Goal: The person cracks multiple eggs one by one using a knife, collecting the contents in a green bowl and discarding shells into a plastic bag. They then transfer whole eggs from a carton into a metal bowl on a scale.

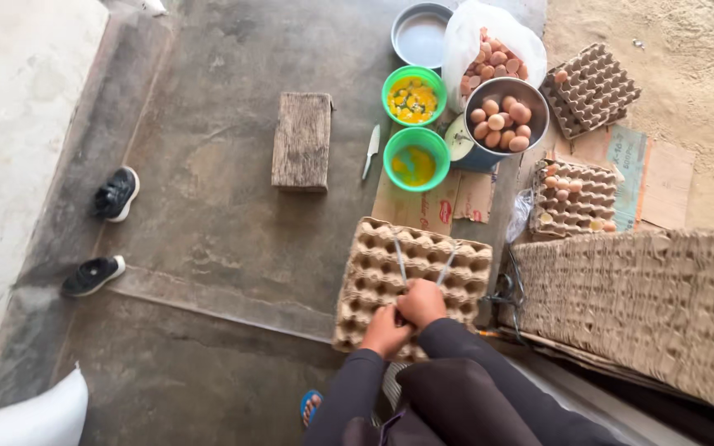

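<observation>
Biggest thing is the grey concrete floor [233,149] filling most of the frame, w/ sandy ground [687,74] in the upper right. Lower right there's a tall stack of cardboard egg trays [646,306] seen from the side. Bottom centre, an empty egg tray [373,272] lies flat on the floor, and both hands sit together right over its near edge: left hand [384,332] and right hand [423,302] are touching, both clenched around a pair of thin strings [400,258] that run up across the tray in a V. Upper centre-right: clear bag of brown eggs [493,49], metal bowl of eggs [506,120] just below it, an empty metal pan [421,35] at the top edge, plus 2 green bowls [413,97] w/ yellow liquid, prob cracked egg. Part-filled tray [573,198] right of those, empty one [592,87] above it. Wooden block [302,140] mid frame, small knife [371,150] beside it. Two black shoes [116,194] at left.
</observation>
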